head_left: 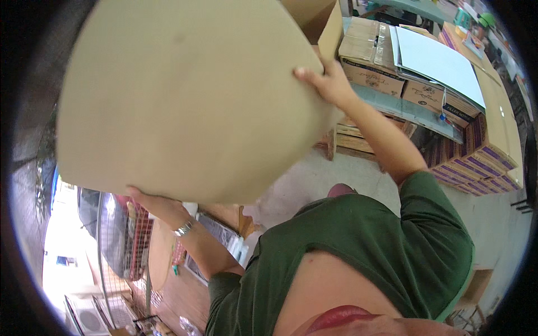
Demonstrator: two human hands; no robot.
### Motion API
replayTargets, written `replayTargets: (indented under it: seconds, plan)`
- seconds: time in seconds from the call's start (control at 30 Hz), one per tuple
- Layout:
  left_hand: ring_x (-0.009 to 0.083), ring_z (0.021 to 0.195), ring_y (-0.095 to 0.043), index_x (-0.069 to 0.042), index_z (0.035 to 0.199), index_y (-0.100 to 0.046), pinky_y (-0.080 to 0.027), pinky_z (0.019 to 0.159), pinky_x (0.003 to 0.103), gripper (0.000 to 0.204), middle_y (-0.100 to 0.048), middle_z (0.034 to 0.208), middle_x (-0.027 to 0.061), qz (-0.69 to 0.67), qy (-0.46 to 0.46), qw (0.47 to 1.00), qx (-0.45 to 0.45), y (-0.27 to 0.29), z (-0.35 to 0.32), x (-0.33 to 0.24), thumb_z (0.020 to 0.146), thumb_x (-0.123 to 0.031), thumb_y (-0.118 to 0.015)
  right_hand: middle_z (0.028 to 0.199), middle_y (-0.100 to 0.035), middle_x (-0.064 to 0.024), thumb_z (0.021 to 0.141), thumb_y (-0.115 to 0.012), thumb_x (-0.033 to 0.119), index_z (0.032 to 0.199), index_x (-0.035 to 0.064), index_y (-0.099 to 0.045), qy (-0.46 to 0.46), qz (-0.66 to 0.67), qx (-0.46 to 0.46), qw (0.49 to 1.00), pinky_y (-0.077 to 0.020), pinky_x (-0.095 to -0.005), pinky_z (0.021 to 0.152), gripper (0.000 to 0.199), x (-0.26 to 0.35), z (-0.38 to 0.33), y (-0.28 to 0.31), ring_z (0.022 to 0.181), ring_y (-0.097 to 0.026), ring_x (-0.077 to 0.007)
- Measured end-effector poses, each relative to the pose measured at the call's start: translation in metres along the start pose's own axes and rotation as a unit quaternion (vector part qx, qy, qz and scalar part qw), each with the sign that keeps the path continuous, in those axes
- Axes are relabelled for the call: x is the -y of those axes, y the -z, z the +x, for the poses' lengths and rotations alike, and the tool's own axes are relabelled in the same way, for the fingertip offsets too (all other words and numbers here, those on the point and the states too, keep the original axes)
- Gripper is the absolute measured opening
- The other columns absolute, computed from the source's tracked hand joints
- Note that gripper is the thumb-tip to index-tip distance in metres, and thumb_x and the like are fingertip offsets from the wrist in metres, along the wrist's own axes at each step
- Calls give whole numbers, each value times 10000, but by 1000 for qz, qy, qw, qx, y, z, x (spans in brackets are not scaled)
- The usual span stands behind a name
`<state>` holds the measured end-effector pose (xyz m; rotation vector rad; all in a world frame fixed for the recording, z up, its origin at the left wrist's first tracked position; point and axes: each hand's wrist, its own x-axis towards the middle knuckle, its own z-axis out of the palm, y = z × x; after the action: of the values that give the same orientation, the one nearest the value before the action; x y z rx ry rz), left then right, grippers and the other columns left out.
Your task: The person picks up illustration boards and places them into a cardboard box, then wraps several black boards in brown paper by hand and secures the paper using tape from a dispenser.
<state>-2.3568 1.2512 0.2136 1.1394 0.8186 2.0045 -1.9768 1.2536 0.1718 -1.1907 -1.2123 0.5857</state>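
A large plain tan cardboard panel (185, 106) fills the upper left of the head view, raised in front of me. My right hand (332, 84) grips its right edge, thumb on the near face and the other fingers mostly hidden behind. At the lower edge, my left hand (159, 206) is closed on the same panel, with a metal-banded watch on that wrist. I cannot tell whether the panel is a single sheet or one side of a box.
Just past the panel stands an open cardboard box (329, 28). Taped cartons (367, 42) and white sheets (443, 61) rest on a grey table (386, 103) at the right. Stacked cartons (476, 159) stand beside it. A wire rack (126, 241) is at the lower left.
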Motion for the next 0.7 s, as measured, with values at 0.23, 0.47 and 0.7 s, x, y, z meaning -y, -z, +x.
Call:
replayTargets:
  seconds: [0.23,0.47,0.7]
  plan:
    - [287,1107,-513,-22,1275,-399,-497,863,398,776,-485,1236,136,-8,-247,968,51,-137,166,17,792,-621,-498,1080,-624,-160,711,-760,436,1197,-35,-508,283,71,-137,947,-477,-352,855,722,53,186,19,976,-601,-247]
    - [277,1026,-556,-28,1031,-562,-472,865,409,501,-582,1098,130,-200,-180,940,211,-265,294,74,726,-425,-587,1027,-623,-119,678,-785,473,1133,-42,-541,435,99,-209,870,-481,-316,818,730,52,318,74,943,-591,-204]
    - [235,922,-610,43,1075,-552,-514,762,357,500,-609,1070,140,-149,-260,928,223,-391,351,179,861,-409,-539,1027,-626,-121,722,-764,407,1121,-32,-547,407,67,-323,852,-480,-315,801,631,-14,378,107,935,-595,-204]
